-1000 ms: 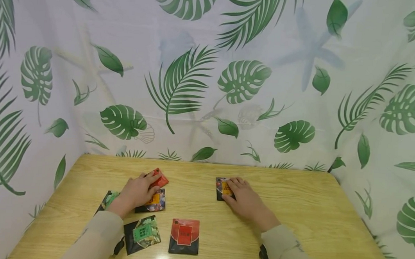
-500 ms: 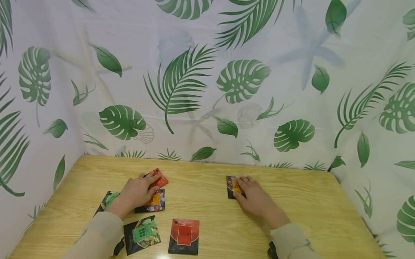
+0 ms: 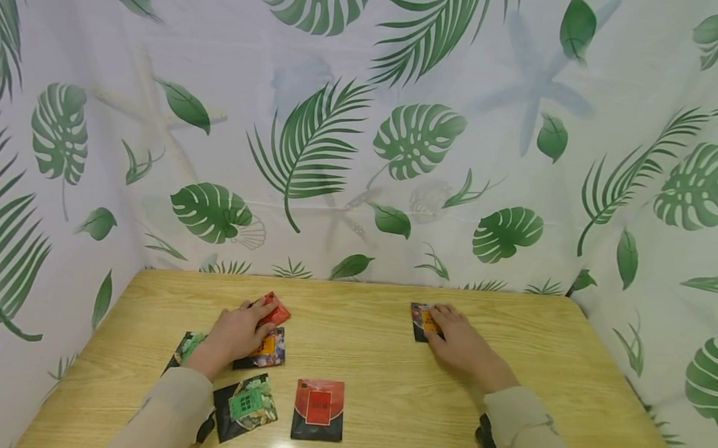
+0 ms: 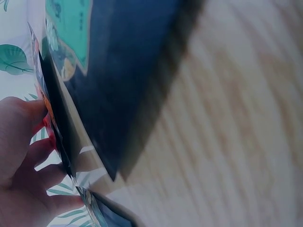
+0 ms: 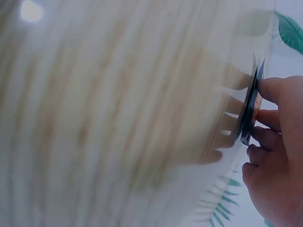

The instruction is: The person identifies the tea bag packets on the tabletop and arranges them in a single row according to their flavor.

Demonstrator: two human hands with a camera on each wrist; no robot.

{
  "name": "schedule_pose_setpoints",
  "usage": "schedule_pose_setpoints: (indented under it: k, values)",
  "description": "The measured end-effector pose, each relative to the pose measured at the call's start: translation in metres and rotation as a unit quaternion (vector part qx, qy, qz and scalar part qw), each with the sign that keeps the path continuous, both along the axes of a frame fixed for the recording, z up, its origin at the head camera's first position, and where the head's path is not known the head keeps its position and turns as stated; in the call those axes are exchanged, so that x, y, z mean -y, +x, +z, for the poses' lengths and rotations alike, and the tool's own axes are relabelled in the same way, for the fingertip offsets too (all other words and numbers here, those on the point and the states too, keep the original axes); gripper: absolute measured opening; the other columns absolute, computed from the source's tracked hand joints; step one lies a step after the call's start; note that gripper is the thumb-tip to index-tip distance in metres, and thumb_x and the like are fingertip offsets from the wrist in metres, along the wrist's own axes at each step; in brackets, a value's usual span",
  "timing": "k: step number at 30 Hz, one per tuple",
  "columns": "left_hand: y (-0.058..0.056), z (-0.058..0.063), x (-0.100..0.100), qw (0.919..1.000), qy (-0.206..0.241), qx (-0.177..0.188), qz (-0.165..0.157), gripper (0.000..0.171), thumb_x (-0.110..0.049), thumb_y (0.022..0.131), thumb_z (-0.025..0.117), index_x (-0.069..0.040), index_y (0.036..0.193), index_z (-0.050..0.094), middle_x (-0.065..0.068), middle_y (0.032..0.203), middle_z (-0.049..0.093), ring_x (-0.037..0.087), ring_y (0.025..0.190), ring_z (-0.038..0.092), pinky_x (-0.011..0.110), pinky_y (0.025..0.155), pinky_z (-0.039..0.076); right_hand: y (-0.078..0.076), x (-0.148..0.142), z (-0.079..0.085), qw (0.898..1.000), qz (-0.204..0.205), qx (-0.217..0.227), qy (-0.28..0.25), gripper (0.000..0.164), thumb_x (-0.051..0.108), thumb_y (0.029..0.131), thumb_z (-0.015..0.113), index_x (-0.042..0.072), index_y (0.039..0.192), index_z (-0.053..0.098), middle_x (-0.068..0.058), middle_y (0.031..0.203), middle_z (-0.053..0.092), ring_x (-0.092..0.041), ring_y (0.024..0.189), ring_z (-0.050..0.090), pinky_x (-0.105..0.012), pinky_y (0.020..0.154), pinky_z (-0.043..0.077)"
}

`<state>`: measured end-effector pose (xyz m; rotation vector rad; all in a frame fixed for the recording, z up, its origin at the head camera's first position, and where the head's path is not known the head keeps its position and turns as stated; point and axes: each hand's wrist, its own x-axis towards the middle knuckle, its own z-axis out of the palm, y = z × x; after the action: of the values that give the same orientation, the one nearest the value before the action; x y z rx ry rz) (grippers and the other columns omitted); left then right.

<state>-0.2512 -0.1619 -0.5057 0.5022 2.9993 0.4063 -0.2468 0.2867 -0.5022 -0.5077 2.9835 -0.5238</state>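
My left hand point(image 3: 235, 332) lies over a red packet point(image 3: 278, 311) and a dark packet with an orange label point(image 3: 269, 356). In the left wrist view its fingers point(image 4: 40, 151) are spread and touch the packets' upper faces. Far to the right, my right hand point(image 3: 462, 341) rests on another dark packet with an orange label point(image 3: 419, 323). Its extended fingertips press that packet flat against the table, as the right wrist view shows, and they cover its right part.
A red-and-black packet point(image 3: 318, 411) lies at the front middle of the wooden table point(image 3: 380, 408). Beside my left forearm is a green-labelled packet point(image 3: 247, 407); another green one point(image 3: 189, 345) is partly hidden behind the wrist. A leaf-print cloth point(image 3: 338, 148) stands behind the table.
My right hand has slid to the right along the table, and the orange-labelled packet under its fingers has moved with it. My left hand and the other packets have stayed in place.
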Motion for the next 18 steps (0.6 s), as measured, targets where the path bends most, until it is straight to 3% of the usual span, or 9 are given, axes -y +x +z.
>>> schedule_pose_setpoints:
  k: [18]
  values:
    - [-0.002, -0.004, 0.001, 1.0000, -0.003, 0.001, 0.003, 0.056, -0.033, 0.109, 0.059, -0.013, 0.161, 0.047, 0.020, 0.165, 0.044, 0.053, 0.144, 0.048, 0.080, 0.109, 0.038, -0.008, -0.015, -0.005, 0.999, -0.024, 0.016, -0.019, 0.060, 0.018, 0.107, 0.047, -0.012, 0.157, 0.038, -0.037, 0.163, 0.035, -0.057, 0.154, 0.025, -0.070, 0.123, 0.026]
